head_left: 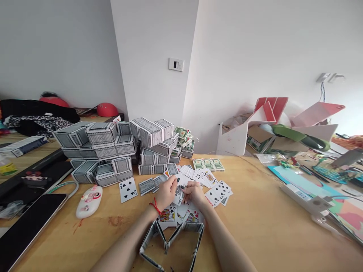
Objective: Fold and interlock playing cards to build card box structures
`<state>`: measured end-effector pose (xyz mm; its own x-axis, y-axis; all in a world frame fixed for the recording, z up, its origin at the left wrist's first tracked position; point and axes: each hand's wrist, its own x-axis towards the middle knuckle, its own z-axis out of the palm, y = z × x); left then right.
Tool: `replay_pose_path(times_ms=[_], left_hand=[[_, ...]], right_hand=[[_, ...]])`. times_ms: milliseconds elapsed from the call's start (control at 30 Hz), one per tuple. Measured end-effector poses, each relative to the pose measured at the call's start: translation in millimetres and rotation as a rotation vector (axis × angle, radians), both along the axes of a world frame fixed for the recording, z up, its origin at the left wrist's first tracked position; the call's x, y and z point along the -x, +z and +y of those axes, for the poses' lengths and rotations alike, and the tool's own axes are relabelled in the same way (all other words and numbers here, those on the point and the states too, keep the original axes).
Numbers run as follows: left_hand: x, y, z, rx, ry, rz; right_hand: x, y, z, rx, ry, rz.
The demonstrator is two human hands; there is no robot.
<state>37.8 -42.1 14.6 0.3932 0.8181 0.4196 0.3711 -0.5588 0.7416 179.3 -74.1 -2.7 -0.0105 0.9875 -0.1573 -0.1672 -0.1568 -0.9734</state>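
Note:
My left hand, with a red string bracelet at the wrist, pinches an ace playing card from the left. My right hand is closed at the card's right side, fingertips against it. Loose playing cards lie under and around both hands, among them a king and a seven of spades. Between my forearms stands a heart-shaped frame of folded cards. Left of my hands lies a five of spades. How the fingers meet behind the ace is partly hidden.
Blocks built of folded cards are stacked behind my hands. Three green card packs lie right of them. To the left are a white mouse and a dark tablet-like device. A power strip and coloured paper lie right.

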Motion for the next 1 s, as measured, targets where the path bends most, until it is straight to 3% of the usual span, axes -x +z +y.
replay_pose_path(times_ms=[200,533,767,1000], left_hand=[[-3,-3.6,-5,0.023,-0.031,-0.019],[0,-8.2,4,0.030,0.223,-0.079],[-2,-11.6,4,0.029,0.224,-0.061],[1,-17.9,7,0.063,0.150,-0.049]], right_hand=[[1,0.5,0,-0.012,0.046,-0.023],[4,6.8,-4,-0.079,0.162,0.063],[13,-4.2,3,-0.094,0.022,-0.002],[15,-3.5,1,-0.141,-0.098,0.036]])
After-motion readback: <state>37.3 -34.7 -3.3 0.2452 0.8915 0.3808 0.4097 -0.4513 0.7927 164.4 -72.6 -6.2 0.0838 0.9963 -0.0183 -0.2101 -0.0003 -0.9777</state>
